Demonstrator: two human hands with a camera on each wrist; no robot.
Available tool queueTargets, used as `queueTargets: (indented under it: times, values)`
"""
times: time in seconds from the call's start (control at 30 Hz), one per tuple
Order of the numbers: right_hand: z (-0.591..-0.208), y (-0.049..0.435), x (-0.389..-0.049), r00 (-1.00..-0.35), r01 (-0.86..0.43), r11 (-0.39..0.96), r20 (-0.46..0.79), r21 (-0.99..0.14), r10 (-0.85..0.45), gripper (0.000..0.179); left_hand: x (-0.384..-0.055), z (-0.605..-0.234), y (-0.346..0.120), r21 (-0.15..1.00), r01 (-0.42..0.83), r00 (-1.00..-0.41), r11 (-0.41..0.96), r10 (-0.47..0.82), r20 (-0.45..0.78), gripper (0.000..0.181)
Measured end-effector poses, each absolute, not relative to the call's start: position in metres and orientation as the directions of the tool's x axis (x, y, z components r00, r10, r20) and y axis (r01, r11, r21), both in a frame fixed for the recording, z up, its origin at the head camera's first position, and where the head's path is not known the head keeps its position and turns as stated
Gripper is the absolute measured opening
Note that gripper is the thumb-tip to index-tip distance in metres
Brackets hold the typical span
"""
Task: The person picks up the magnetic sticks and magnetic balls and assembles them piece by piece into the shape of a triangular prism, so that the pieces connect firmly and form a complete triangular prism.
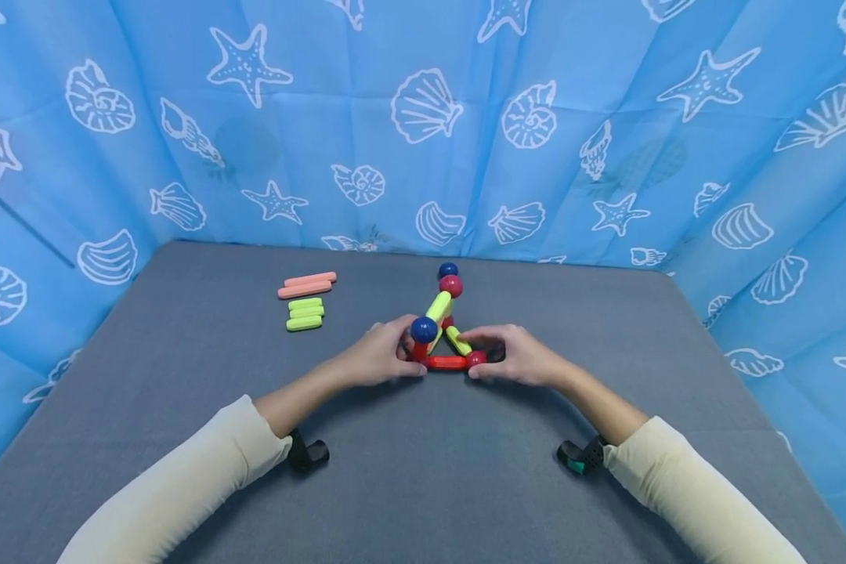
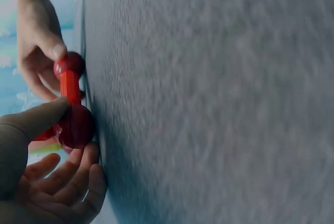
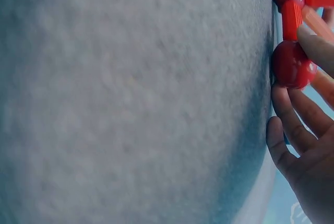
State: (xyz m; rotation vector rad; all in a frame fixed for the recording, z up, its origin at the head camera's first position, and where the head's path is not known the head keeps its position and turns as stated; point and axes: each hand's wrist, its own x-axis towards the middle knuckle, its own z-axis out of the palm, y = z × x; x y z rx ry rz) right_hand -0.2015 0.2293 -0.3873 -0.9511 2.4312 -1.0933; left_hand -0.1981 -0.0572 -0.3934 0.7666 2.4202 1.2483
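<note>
A frame of toy building rods and balls stands on the table between the two hands. Its front edge is a red rod (image 1: 447, 363) joining two red balls. My left hand (image 1: 381, 352) holds the left corner red ball (image 2: 75, 126) between thumb and fingers. At the other corner, my right hand (image 1: 520, 358) pinches the right red ball (image 3: 293, 65). A blue ball (image 1: 424, 329) tops a short upright red rod over the left corner. From it a yellow-green rod (image 1: 439, 306) slants back to a raised crimson ball (image 1: 451, 285). Low down, another yellow-green rod (image 1: 458, 341) runs back from the right corner.
Two pink rods (image 1: 305, 290) and several short yellow-green rods (image 1: 305, 313) lie in rows at the back left of the grey table (image 1: 423, 486). Just behind the frame's crimson ball shows a second blue ball (image 1: 448, 270). A blue shell-print curtain (image 1: 366, 141) hangs along the table's far edge.
</note>
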Motion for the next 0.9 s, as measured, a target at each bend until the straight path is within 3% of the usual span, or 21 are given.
queueTargets:
  times: [0.33,0.63,0.8,0.9]
  values:
    - [-0.385,0.213,-0.190,-0.696,-0.422,0.485,-0.069,-0.766,-0.715,0.057,-0.217,-0.399,-0.074,0.779,0.324,-0.877,0.537,0.480,0.034,0.051]
    - [-0.382,0.202,-0.185,-0.658,-0.444,0.469,-0.078,-0.763,-0.749,0.053,-0.227,-0.401,-0.084,0.790,0.335,-0.869,0.513,0.493,0.048,0.059]
    - [-0.383,0.209,-0.199,-0.747,-0.441,0.489,0.006,-0.753,-0.665,0.028,-0.228,-0.401,-0.085,0.794,0.340,-0.865,0.504,0.500,0.053,0.062]
    - [-0.386,0.212,-0.210,-0.816,-0.427,0.531,0.060,-0.732,-0.575,0.023,-0.228,-0.402,-0.085,0.797,0.341,-0.864,0.499,0.500,0.057,0.062]
